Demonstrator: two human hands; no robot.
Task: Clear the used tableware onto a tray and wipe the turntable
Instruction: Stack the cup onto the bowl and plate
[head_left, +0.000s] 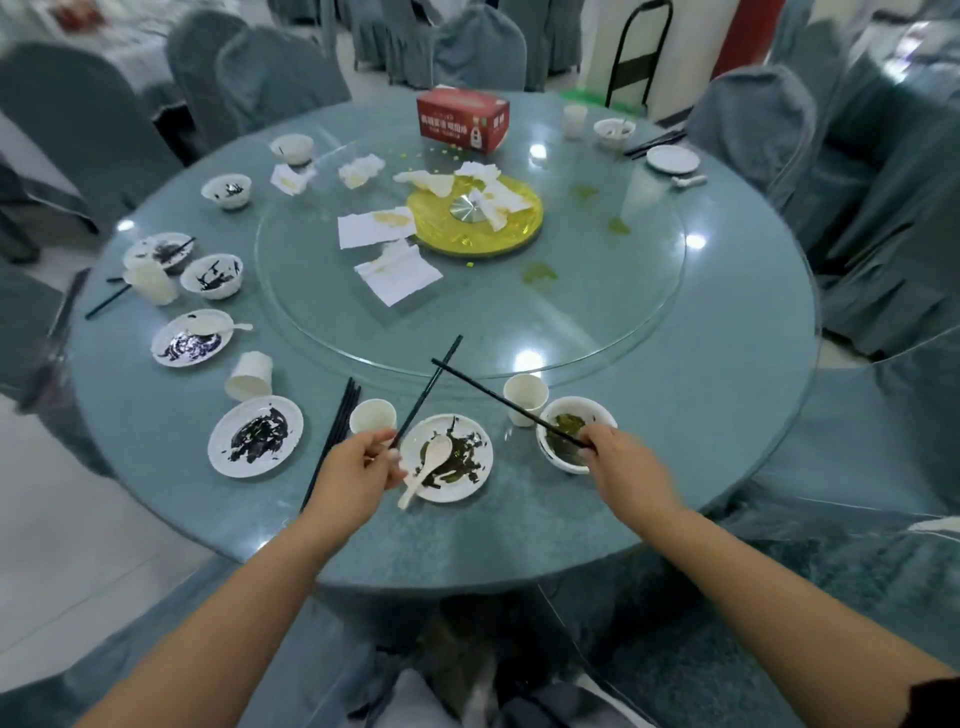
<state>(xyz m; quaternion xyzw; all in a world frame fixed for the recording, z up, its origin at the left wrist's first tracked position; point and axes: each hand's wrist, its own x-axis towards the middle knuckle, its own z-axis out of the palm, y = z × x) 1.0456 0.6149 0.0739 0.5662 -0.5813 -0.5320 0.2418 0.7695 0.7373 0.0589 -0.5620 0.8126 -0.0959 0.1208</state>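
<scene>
left hand (358, 467) at 7 o'clock, grip pinching one chopstick (427, 392) | right hand (618, 457) at 5 o'clock, grip pinching another chopstick (498, 397) over bowl (556, 454) | plate (447, 486) with spoon (428, 465) between hands | turntable (597, 301) mid-table (701, 415), napkins (384, 228) on it

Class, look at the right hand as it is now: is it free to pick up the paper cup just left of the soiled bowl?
Probably not yet. The right hand grips a black chopstick that crosses in front of the paper cup; nothing else blocks the cup, which stands close by.
</scene>
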